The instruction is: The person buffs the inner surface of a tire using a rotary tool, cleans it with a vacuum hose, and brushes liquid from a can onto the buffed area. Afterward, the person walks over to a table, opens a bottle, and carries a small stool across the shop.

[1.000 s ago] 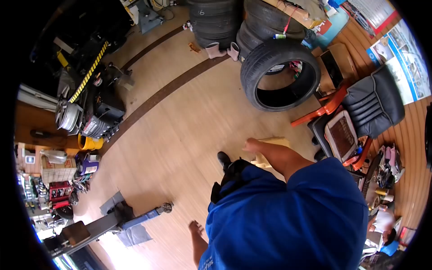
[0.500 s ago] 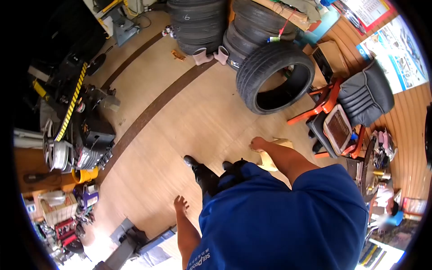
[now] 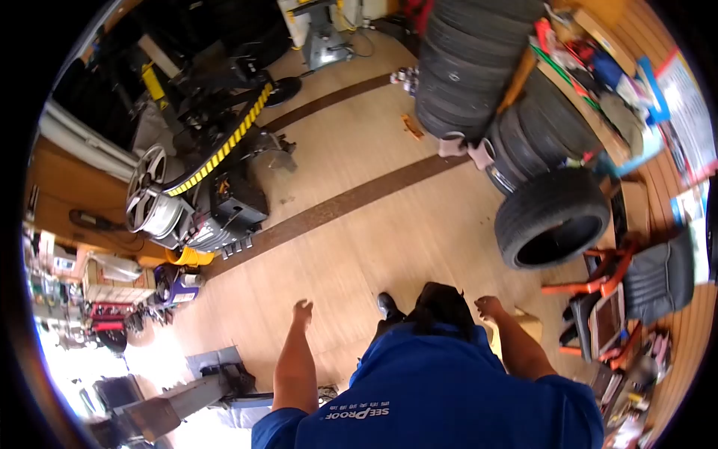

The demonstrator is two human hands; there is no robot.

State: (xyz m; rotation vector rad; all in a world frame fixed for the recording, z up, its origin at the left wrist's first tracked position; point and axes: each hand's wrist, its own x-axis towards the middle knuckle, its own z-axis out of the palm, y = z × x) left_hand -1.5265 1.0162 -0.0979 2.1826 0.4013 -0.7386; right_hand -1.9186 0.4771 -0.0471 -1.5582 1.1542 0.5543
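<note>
My left hand [image 3: 302, 311] hangs in front of me at the left, over the bare floor, with its fingers apart and nothing in it. On the other side, my right hand [image 3: 489, 307] is loosely open and holds nothing. Beside the right forearm is a pale yellow object [image 3: 529, 326], partly hidden by the arm; its kind is unclear. A loose black tire [image 3: 516, 233] rests on the floor ahead and to the right, nearest to my right hand but apart from it. My dark shoe [image 3: 387, 304] shows between the hands.
Stacked tires [image 3: 465, 75] stand at the back, with pale boots [image 3: 452, 144] at their foot. At left is a black machine with a yellow-striped arm [image 3: 224, 157], a wheel rim [image 3: 161, 213] and a yellow bucket [image 3: 193, 257]. A black-cushioned chair [image 3: 658, 277] stands at right.
My view has swung to the right-to-left machine side, so tires and chair now sit farther right and lower. Both arms have swung slightly as my feet changed position.
</note>
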